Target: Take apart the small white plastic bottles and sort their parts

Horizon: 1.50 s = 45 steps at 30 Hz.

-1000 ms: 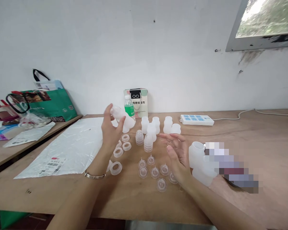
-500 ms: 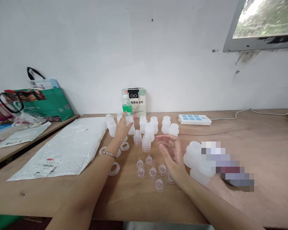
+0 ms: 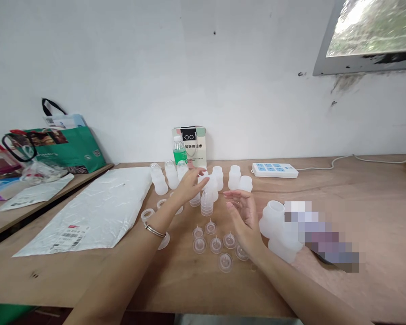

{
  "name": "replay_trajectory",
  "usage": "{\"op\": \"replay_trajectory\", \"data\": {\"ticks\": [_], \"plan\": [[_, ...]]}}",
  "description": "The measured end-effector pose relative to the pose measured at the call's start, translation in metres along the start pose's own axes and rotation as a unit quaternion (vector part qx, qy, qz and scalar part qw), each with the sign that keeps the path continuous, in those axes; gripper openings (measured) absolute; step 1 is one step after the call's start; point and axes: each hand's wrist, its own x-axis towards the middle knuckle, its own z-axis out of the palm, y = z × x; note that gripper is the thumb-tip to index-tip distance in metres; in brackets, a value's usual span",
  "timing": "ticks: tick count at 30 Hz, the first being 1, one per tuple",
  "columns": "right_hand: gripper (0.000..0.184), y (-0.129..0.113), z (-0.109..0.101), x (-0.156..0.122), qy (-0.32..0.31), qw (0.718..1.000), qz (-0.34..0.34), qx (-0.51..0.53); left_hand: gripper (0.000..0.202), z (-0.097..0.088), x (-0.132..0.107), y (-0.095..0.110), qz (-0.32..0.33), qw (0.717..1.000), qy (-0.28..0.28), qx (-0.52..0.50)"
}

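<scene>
My left hand (image 3: 192, 184) is over the middle of the table with its fingers apart and nothing in them. Right beside its fingertips stands a frosted baby bottle (image 3: 217, 178); whether they touch the bottles there I cannot tell. My right hand (image 3: 242, 219) hovers half-curled and empty, thumb away from the fingers, above the clear bottle nipples (image 3: 216, 245). Stacked clear domed caps (image 3: 206, 204) stand between the hands. Under my left forearm lie pale collar rings (image 3: 148, 215), partly hidden. Three bottles with clear domes, one a capped bottle (image 3: 159, 181), stand at the back left.
A white plastic mailer (image 3: 98, 207) covers the table's left part. At the back are a green-labelled drink bottle (image 3: 179, 151), a paper bag (image 3: 198, 155) and a power strip (image 3: 274, 170). More frosted bottles (image 3: 284, 239) sit at right, beside a blurred-out item (image 3: 325, 239).
My left hand has moved right and toward me, away from the domed bottle at the back left, which now stands free. My right hand has barely moved.
</scene>
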Motion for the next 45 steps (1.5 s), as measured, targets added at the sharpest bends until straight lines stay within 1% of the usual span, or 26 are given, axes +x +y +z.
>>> {"op": "replay_trajectory", "data": {"ticks": [3, 6, 9, 11, 14, 16, 17, 19, 22, 24, 26, 27, 28, 29, 30, 32, 33, 35, 37, 38, 41, 42, 43, 45], "plan": [[0.015, 0.000, 0.000, 0.000, 0.001, 1.000, -0.001, 0.000, 0.028, 0.014, 0.010, 0.003, -0.043, 0.998, -0.032, -0.012], [0.015, 0.000, -0.001, 0.001, 0.005, 1.000, -0.002, 0.003, 0.032, 0.018, 0.016, 0.008, -0.074, 0.997, -0.025, -0.016], [0.015, 0.000, -0.002, 0.002, 0.008, 1.000, 0.000, 0.004, 0.032, 0.005, 0.013, 0.015, -0.078, 0.997, -0.012, -0.020], [0.015, 0.000, -0.002, 0.002, 0.010, 1.000, 0.003, 0.000, 0.027, -0.009, 0.005, 0.020, -0.063, 0.997, -0.028, -0.027], [0.016, 0.002, -0.002, 0.002, 0.008, 1.000, 0.000, -0.001, 0.024, -0.025, -0.012, 0.024, -0.018, 0.995, -0.098, -0.016], [0.017, 0.002, -0.001, 0.002, 0.006, 1.000, -0.005, 0.000, 0.026, -0.027, -0.021, 0.024, 0.007, 0.990, -0.141, 0.017], [0.017, 0.003, -0.001, 0.002, 0.006, 1.000, -0.008, 0.000, 0.028, -0.025, -0.024, 0.024, 0.011, 0.988, -0.153, 0.033], [0.017, 0.003, -0.001, 0.002, 0.006, 1.000, -0.008, -0.003, 0.029, -0.020, -0.028, 0.024, -0.002, 0.986, -0.163, 0.046], [0.016, 0.003, -0.001, 0.002, 0.007, 1.000, 0.000, -0.015, 0.036, -0.017, -0.028, 0.026, -0.038, 0.983, -0.175, 0.025], [0.016, 0.003, -0.002, 0.002, 0.009, 0.999, 0.014, -0.037, 0.042, -0.023, -0.027, 0.030, -0.057, 0.984, -0.168, 0.008], [0.015, 0.004, -0.002, 0.003, 0.001, 0.997, 0.041, -0.068, 0.041, -0.038, -0.028, 0.034, -0.069, 0.986, -0.152, 0.002], [0.015, 0.003, -0.003, 0.003, -0.009, 0.995, 0.056, -0.083, 0.038, -0.048, -0.029, 0.037, -0.077, 0.986, -0.150, 0.007], [0.013, 0.003, -0.003, 0.004, -0.025, 0.993, 0.070, -0.096, 0.036, -0.060, -0.032, 0.039, -0.088, 0.983, -0.160, 0.016], [0.011, 0.003, -0.004, 0.005, -0.048, 0.989, 0.081, -0.110, 0.035, -0.071, -0.036, 0.041, -0.105, 0.977, -0.182, 0.029], [0.009, 0.002, -0.004, 0.006, -0.080, 0.985, 0.091, -0.124, 0.033, -0.082, -0.042, 0.043, -0.122, 0.967, -0.220, 0.045], [0.008, 0.000, -0.005, 0.007, -0.166, 0.967, 0.101, -0.164, 0.028, -0.098, -0.057, 0.045, -0.148, 0.935, -0.311, 0.083], [0.008, -0.001, -0.005, 0.008, -0.213, 0.953, 0.103, -0.190, 0.028, -0.103, -0.066, 0.045, -0.155, 0.918, -0.351, 0.105], [0.010, -0.003, -0.005, 0.008, -0.289, 0.920, 0.094, -0.249, 0.037, -0.105, -0.084, 0.043, -0.159, 0.893, -0.389, 0.160], [0.011, -0.004, -0.006, 0.007, -0.337, 0.889, 0.077, -0.302, 0.043, -0.100, -0.097, 0.038, -0.158, 0.876, -0.402, 0.213], [0.013, -0.004, -0.007, 0.007, -0.357, 0.874, 0.071, -0.323, 0.043, -0.096, -0.101, 0.035, -0.158, 0.868, -0.410, 0.230], [0.026, -0.001, -0.010, 0.006, -0.411, 0.837, 0.070, -0.355, 0.032, -0.089, -0.104, 0.031, -0.149, 0.853, -0.439, 0.240], [0.030, 0.001, -0.011, 0.005, -0.422, 0.830, 0.073, -0.358, 0.029, -0.089, -0.102, 0.031, -0.144, 0.857, -0.435, 0.237], [0.031, 0.004, -0.013, 0.005, -0.428, 0.826, 0.076, -0.358, 0.027, -0.090, -0.099, 0.032, -0.138, 0.866, -0.419, 0.233], [0.024, 0.009, -0.015, 0.004, -0.431, 0.825, 0.085, -0.354, 0.026, -0.094, -0.091, 0.036, -0.126, 0.899, -0.365, 0.207]]}}
